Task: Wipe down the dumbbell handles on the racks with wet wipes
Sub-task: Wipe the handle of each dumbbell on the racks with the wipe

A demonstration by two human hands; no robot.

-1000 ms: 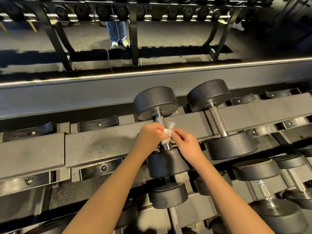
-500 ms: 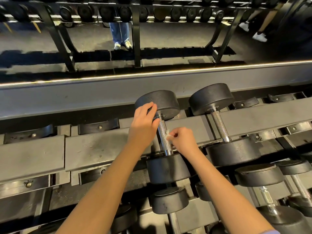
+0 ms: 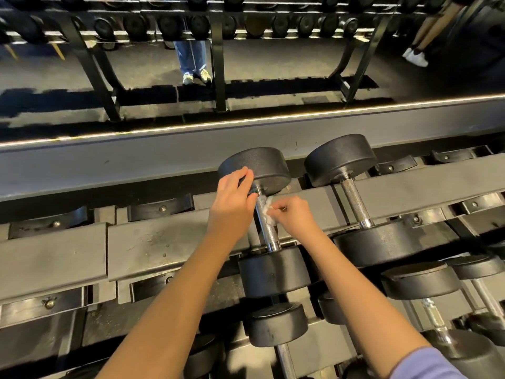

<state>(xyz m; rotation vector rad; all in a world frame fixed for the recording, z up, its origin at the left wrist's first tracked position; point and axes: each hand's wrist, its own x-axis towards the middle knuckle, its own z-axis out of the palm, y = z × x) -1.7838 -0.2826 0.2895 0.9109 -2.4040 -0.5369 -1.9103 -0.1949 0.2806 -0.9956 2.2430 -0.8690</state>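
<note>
The right grip pinches a half-hidden white wipe against the knurled chrome dumbbell handle; left grip clasps its black head.

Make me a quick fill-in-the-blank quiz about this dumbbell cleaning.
The right hand pinches a crumpled white ____ against the handle.
The left hand grips the ____ of that dumbbell's two black heads.
This top rack tier holds ____ dumbbells.
Missing: wipe; farther; two.
</note>
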